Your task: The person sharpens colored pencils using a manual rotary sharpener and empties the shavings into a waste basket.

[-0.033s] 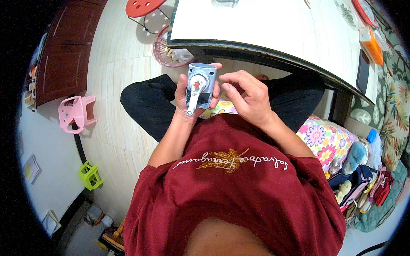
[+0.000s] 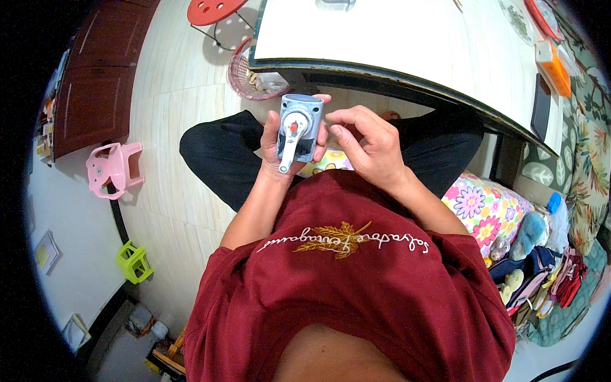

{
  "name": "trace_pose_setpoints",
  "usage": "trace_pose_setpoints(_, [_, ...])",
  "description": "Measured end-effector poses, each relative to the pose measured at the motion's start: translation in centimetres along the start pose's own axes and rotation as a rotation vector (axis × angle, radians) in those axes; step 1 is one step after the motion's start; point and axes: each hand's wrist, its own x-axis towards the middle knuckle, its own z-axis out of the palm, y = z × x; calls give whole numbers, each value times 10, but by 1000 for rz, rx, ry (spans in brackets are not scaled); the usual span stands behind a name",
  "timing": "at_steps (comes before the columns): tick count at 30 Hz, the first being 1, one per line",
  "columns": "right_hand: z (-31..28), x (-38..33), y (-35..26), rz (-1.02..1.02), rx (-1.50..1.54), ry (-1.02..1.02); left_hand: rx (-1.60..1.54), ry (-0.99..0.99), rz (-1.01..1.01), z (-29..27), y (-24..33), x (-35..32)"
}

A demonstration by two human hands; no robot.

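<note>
My left hand (image 2: 272, 156) is closed round a grey-blue hand-crank pencil sharpener (image 2: 308, 109) and holds it upright above my lap. Its white crank handle (image 2: 288, 150) hangs down from a hub with a red centre and faces me. The lower front of the body looks dark. Just to its right is my right hand (image 2: 372, 137), apart from the sharpener. The right thumb and forefinger are bent with a gap between them, and nothing shows in them. Its other fingers are partly hidden.
Ahead stands a white-topped table (image 2: 382, 38), with a pink basket (image 2: 238, 79) beside its left corner and a red stool (image 2: 213, 9) beyond. Pink (image 2: 114, 169) and green (image 2: 135, 262) small stools are at left. A flowered cushion (image 2: 474, 204) and soft toys lie at right.
</note>
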Motion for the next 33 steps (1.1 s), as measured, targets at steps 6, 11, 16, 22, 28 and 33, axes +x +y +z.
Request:
trace_pose_setpoints(6, [4,-2,0,13,23,-12,14,47,-24,-3,1,-3])
trace_pose_setpoints(11, [7,-7,4,153,190,-1,34,76,-44,-3,1,-4])
trace_pose_setpoints(16, [3,-4,-8,234,176,-22,111,219,73,-4,-5,-2])
trace_pose_setpoints(22, [6,-8,-20,270,92,-28,82,152,77,-7,-4,-1])
trace_pose_setpoints(28, [5,-7,-17,197,-7,-26,174,303,157,-10,-7,-2])
trace_pose_setpoints(33, [-4,2,-11,227,-62,19,283,379,172,-9,-7,-7])
